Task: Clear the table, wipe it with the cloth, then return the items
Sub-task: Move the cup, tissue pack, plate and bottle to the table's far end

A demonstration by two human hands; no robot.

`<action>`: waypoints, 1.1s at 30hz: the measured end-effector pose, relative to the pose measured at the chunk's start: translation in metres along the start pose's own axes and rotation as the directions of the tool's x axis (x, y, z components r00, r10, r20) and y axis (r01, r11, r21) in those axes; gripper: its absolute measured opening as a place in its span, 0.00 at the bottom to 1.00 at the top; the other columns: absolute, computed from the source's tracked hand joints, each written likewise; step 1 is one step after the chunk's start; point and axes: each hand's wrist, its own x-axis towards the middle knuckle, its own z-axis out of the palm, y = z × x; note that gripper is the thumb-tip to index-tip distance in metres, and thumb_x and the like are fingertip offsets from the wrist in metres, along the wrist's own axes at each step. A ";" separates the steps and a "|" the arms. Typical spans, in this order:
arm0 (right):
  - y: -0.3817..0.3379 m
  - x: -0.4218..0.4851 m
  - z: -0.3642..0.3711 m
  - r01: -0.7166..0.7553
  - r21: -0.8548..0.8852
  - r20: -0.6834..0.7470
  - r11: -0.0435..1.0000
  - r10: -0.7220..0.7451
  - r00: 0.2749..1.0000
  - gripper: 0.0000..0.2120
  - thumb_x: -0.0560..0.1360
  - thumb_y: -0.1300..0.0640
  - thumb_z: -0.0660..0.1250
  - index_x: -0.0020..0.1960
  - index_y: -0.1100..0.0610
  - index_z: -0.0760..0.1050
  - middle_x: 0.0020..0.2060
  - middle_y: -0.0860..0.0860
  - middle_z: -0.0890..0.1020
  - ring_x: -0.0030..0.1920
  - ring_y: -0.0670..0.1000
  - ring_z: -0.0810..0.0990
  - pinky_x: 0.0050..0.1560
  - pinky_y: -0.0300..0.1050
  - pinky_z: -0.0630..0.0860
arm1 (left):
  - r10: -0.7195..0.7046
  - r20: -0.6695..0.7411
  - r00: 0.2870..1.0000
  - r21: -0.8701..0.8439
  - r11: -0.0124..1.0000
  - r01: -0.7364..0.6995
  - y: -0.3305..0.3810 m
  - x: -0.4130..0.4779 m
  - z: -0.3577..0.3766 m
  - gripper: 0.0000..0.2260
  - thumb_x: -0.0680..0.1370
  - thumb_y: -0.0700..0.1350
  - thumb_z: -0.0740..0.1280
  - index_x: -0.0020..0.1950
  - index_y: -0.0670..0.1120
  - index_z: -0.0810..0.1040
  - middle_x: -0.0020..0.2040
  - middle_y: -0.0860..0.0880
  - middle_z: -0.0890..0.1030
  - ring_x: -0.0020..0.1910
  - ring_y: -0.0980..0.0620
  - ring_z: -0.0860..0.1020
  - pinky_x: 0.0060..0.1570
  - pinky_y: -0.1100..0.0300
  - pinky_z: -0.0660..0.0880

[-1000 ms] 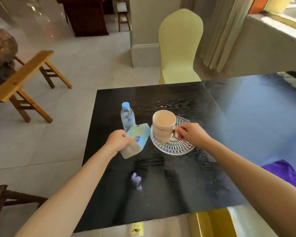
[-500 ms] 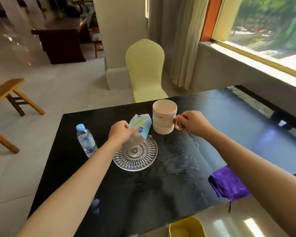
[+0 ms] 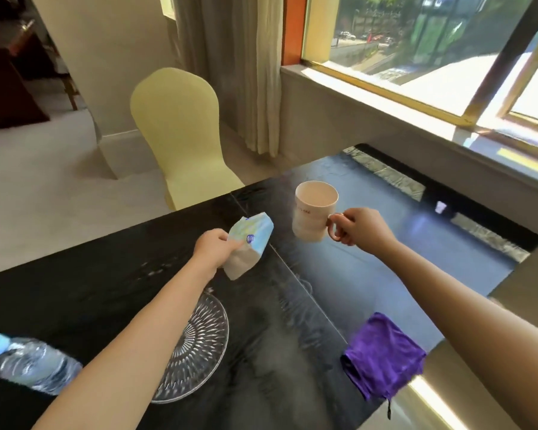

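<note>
My right hand (image 3: 362,226) grips the handle of a beige mug (image 3: 314,211) and holds it in the air over the glossy black table (image 3: 75,290). My left hand (image 3: 215,248) holds a blue and white tissue pack (image 3: 250,243) above the table, just left of the mug. A clear glass plate (image 3: 199,346) lies on the table under my left forearm, which hides part of it. A water bottle (image 3: 28,363) with a blue cap is at the far left. A folded purple cloth (image 3: 384,353) rests on the table's near right edge.
A pale yellow covered chair (image 3: 180,131) stands at the table's far side. A window sill (image 3: 416,97) and curtain (image 3: 230,66) run along the right. A second dark tabletop (image 3: 401,243) adjoins on the right, by the window wall.
Both hands have lifted and carried the mug and the tissue pack to the right, away from the glass plate. The view has swung right, so the bottle and plate now sit lower left.
</note>
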 end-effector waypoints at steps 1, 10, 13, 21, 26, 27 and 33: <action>0.011 0.010 0.005 -0.034 0.008 -0.006 0.999 0.034 0.999 0.20 0.80 0.52 0.59 0.32 0.58 0.74 0.37 0.60 0.83 0.37 0.57 0.81 0.47 0.51 0.79 | 0.006 0.007 1.000 0.023 1.000 -0.006 0.001 0.011 0.006 0.11 0.74 0.47 0.69 0.36 0.45 0.71 0.42 0.45 0.77 0.43 0.49 0.77 0.41 0.52 0.77; 0.100 0.080 0.092 -0.267 -0.013 -0.072 0.964 0.265 0.961 0.20 0.79 0.50 0.60 0.30 0.57 0.71 0.37 0.60 0.84 0.41 0.61 0.80 0.40 0.49 0.72 | 0.105 0.076 0.992 0.163 0.980 -0.116 -0.019 0.077 0.047 0.09 0.74 0.46 0.69 0.41 0.41 0.74 0.41 0.46 0.79 0.41 0.48 0.75 0.31 0.60 0.66; 0.113 0.096 0.118 -0.314 0.026 -0.089 0.949 0.315 0.945 0.21 0.79 0.49 0.59 0.29 0.55 0.69 0.35 0.59 0.82 0.38 0.58 0.77 0.37 0.44 0.67 | 0.110 0.102 0.989 0.136 0.983 -0.123 -0.029 0.089 0.052 0.09 0.74 0.46 0.70 0.43 0.40 0.76 0.45 0.43 0.82 0.46 0.45 0.79 0.38 0.55 0.72; 0.123 0.112 0.162 -0.392 0.095 -0.052 0.915 0.398 0.916 0.20 0.77 0.47 0.60 0.32 0.57 0.74 0.35 0.58 0.82 0.40 0.57 0.80 0.38 0.43 0.68 | 0.215 0.084 0.973 0.207 0.951 -0.228 -0.040 0.096 0.058 0.08 0.74 0.46 0.69 0.41 0.42 0.75 0.43 0.48 0.80 0.43 0.50 0.76 0.34 0.62 0.67; 0.125 0.114 0.171 -0.404 0.133 0.042 0.905 0.402 0.914 0.21 0.78 0.47 0.61 0.33 0.59 0.77 0.36 0.59 0.84 0.41 0.58 0.83 0.47 0.51 0.79 | 0.255 0.114 0.960 0.234 0.933 -0.275 -0.049 0.091 0.066 0.08 0.74 0.47 0.68 0.40 0.44 0.74 0.41 0.48 0.79 0.41 0.48 0.74 0.37 0.55 0.67; 0.124 0.114 0.171 -0.404 0.149 0.054 0.903 0.400 0.915 0.21 0.78 0.47 0.61 0.34 0.60 0.77 0.37 0.59 0.84 0.42 0.58 0.83 0.49 0.52 0.79 | 0.270 0.120 0.955 0.246 0.924 -0.292 -0.049 0.090 0.068 0.08 0.74 0.47 0.68 0.40 0.44 0.73 0.41 0.48 0.79 0.41 0.48 0.74 0.37 0.56 0.66; 0.095 0.090 0.158 -0.418 0.257 -0.013 0.871 0.435 0.900 0.26 0.75 0.38 0.55 0.51 0.61 0.74 0.45 0.55 0.82 0.46 0.56 0.81 0.44 0.48 0.75 | 0.370 0.124 0.921 0.279 0.878 -0.390 -0.045 0.074 0.083 0.07 0.74 0.46 0.68 0.46 0.43 0.76 0.44 0.50 0.78 0.42 0.50 0.74 0.41 0.58 0.65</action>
